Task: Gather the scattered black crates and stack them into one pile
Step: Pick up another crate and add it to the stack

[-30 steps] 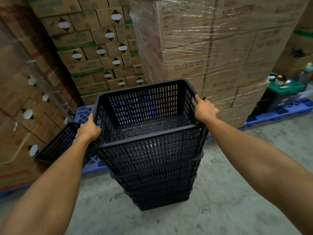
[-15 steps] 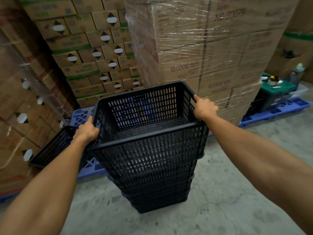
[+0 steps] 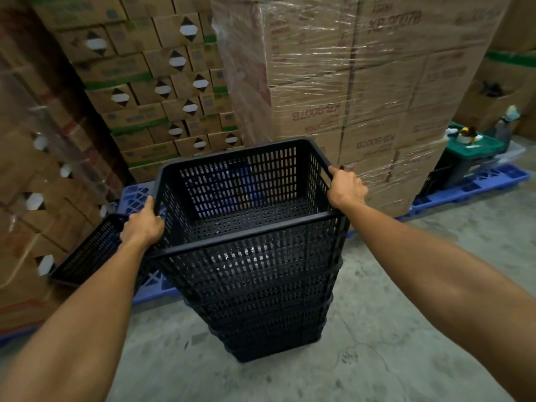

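Observation:
A pile of several nested black slatted crates (image 3: 269, 320) stands on the concrete floor in front of me. The top crate (image 3: 246, 198) sits in the pile, empty. My left hand (image 3: 142, 226) grips its left rim near the front corner. My right hand (image 3: 346, 188) grips its right rim. Another black crate (image 3: 87, 256) lies tilted to the left, leaning on a blue pallet, partly hidden behind my left forearm.
Shrink-wrapped cardboard boxes (image 3: 362, 82) rise on a blue pallet (image 3: 470, 187) right behind the pile. More stacked boxes (image 3: 150, 91) fill the back left and left side. A green-lidded bin (image 3: 470, 149) stands at the right. Bare concrete floor (image 3: 391, 343) lies to the right and near me.
The top crate has sunk slightly deeper into the pile. Both hands keep their hold on its rims. My view has shifted a little.

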